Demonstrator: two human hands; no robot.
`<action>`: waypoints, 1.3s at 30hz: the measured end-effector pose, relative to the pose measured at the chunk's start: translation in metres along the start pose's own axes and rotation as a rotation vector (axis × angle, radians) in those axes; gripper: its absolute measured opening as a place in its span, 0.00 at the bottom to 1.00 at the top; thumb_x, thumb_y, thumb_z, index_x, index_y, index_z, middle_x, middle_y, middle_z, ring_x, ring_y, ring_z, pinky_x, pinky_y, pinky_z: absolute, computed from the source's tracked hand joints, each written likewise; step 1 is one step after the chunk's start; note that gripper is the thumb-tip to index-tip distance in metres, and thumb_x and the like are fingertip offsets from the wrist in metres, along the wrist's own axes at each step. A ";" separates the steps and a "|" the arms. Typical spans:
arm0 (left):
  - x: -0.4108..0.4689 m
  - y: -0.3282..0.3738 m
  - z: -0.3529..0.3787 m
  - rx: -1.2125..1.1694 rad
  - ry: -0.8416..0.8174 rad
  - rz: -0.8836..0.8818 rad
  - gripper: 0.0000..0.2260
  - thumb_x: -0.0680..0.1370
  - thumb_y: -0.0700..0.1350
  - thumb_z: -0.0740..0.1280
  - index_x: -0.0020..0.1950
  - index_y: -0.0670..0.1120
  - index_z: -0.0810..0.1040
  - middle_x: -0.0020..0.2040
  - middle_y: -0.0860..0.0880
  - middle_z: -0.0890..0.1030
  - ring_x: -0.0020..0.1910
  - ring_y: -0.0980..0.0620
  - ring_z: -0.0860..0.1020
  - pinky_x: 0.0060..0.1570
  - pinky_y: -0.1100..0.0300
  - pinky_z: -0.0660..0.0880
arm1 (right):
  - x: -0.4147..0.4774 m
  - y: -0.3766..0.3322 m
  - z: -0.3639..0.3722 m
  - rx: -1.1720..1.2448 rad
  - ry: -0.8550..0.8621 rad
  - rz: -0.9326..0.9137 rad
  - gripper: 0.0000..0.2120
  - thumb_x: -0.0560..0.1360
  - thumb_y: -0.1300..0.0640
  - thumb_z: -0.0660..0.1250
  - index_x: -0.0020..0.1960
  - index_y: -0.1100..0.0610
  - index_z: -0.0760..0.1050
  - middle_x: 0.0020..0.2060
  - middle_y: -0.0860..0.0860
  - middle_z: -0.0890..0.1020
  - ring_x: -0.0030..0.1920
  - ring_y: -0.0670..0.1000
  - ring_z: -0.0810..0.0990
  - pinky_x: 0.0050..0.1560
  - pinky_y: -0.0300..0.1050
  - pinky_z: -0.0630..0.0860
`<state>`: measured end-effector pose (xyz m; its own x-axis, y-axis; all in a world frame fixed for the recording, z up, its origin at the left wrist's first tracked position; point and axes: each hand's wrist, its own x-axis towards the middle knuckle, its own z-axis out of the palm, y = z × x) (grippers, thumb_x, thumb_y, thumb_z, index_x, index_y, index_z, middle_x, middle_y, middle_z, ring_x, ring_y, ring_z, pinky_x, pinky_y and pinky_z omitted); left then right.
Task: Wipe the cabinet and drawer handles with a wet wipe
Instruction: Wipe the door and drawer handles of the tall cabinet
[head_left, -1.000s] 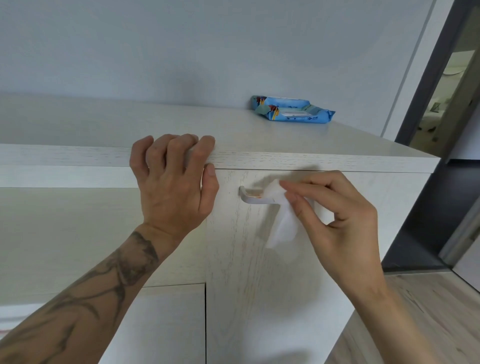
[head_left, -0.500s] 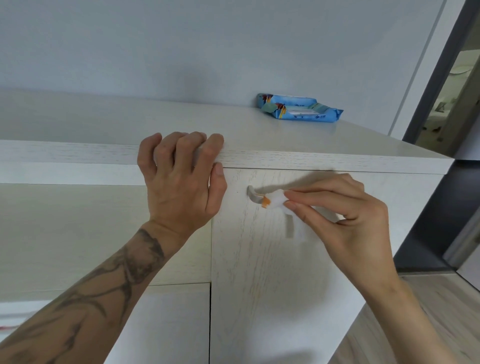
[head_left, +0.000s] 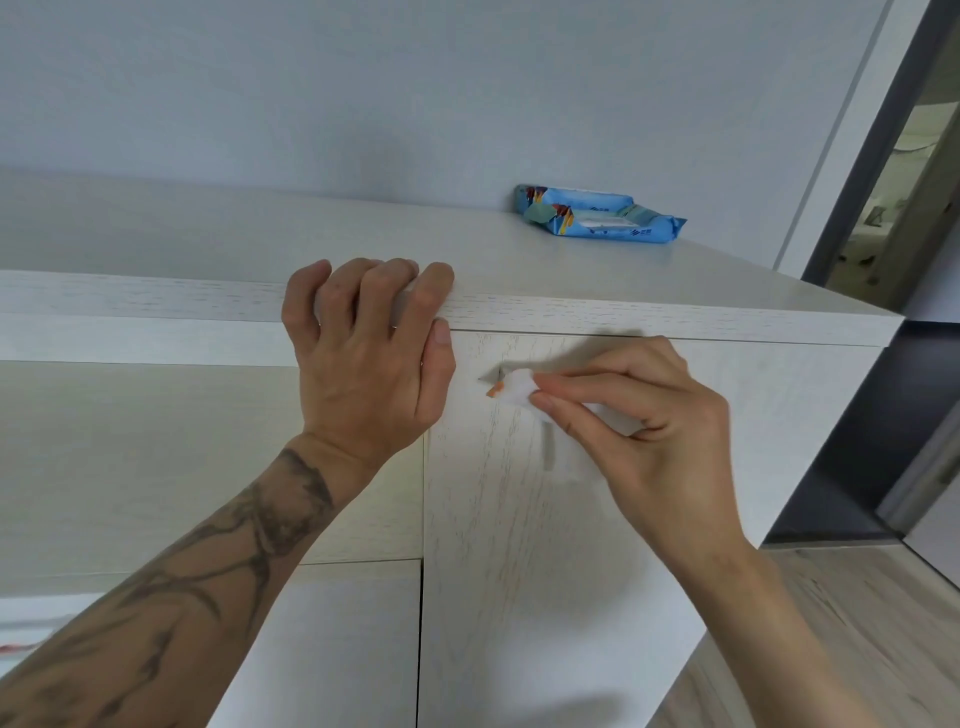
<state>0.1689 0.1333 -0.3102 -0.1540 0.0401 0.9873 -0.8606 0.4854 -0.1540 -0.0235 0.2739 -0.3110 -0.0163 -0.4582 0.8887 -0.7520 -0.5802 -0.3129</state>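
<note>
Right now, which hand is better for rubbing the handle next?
Right. The right hand pinches the wet wipe against the handle; the left hand grips the cabinet top and holds no wipe.

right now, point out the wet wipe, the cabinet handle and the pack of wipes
wet wipe (head_left: 515, 387): head view, bunched white part just left of the fingertips
cabinet handle (head_left: 493, 388): head view, its bare left end beside the wipe
pack of wipes (head_left: 597, 222): head view, middle of the blue wrapper

Print on the blue wipes pack (head_left: 597, 221) is unreadable.
</note>
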 end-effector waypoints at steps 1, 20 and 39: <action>0.000 0.000 0.000 0.001 -0.003 -0.001 0.15 0.85 0.48 0.54 0.66 0.46 0.75 0.56 0.43 0.80 0.59 0.42 0.72 0.70 0.43 0.60 | 0.001 -0.002 0.003 -0.003 -0.008 -0.015 0.05 0.76 0.56 0.77 0.52 0.53 0.88 0.46 0.45 0.86 0.52 0.49 0.81 0.57 0.50 0.74; 0.000 -0.001 -0.001 -0.002 -0.020 0.007 0.16 0.85 0.48 0.53 0.66 0.46 0.75 0.56 0.43 0.80 0.60 0.43 0.71 0.70 0.45 0.59 | 0.002 -0.029 0.036 -0.278 0.163 -0.006 0.02 0.76 0.57 0.76 0.47 0.51 0.87 0.42 0.44 0.84 0.53 0.45 0.76 0.61 0.43 0.67; 0.000 -0.001 -0.001 0.015 -0.022 0.005 0.16 0.85 0.48 0.54 0.66 0.46 0.76 0.56 0.43 0.81 0.60 0.43 0.71 0.71 0.46 0.58 | 0.007 -0.041 0.036 -0.351 0.088 0.059 0.05 0.76 0.61 0.76 0.44 0.53 0.85 0.41 0.45 0.82 0.52 0.46 0.73 0.57 0.37 0.61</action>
<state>0.1706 0.1337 -0.3102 -0.1689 0.0232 0.9854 -0.8668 0.4724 -0.1597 0.0310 0.2701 -0.3037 -0.1115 -0.4155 0.9028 -0.9283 -0.2809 -0.2439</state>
